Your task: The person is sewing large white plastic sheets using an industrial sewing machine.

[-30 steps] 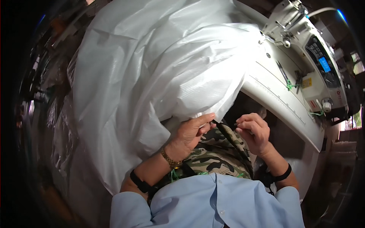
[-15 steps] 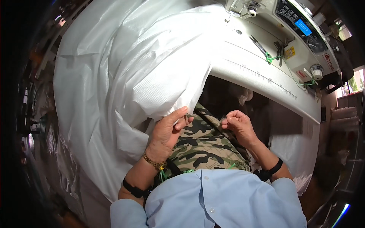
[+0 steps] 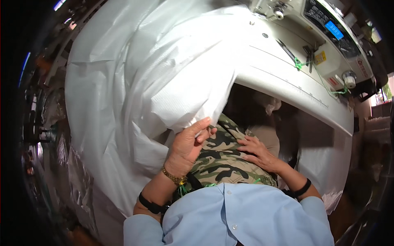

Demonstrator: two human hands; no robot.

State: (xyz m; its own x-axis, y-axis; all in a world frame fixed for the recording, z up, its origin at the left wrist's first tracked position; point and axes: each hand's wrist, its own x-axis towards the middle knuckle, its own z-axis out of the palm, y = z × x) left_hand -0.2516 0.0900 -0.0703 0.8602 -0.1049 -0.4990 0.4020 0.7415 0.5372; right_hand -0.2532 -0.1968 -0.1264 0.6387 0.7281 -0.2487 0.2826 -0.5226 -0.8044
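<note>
My left hand (image 3: 189,141) pinches the near edge of a large white woven plastic sheet (image 3: 176,96), thumb on top and fingers curled beneath. The sheet spreads from the sewing machine's bed down over the left side in loose folds. Lower than the table edge, my right hand (image 3: 259,153) lies on the camouflage cloth (image 3: 221,158) over my lap, fingers stretched out and apart, nothing visible in it. The white sewing machine (image 3: 328,53) stands at the upper right, its needle area beside the sheet's far corner.
On the machine table (image 3: 283,84), with a ruler scale along its near edge, lie dark thread snips (image 3: 288,51) tied with green string (image 3: 298,63). More white sheeting (image 3: 324,168) hangs below the table at right. Clear plastic wrapping (image 3: 67,164) is at the far left.
My right hand has gone from a pinch held in the air to lying spread on the camouflage cloth. My left hand keeps its hold on the sheet. The whole view has shifted slightly.
</note>
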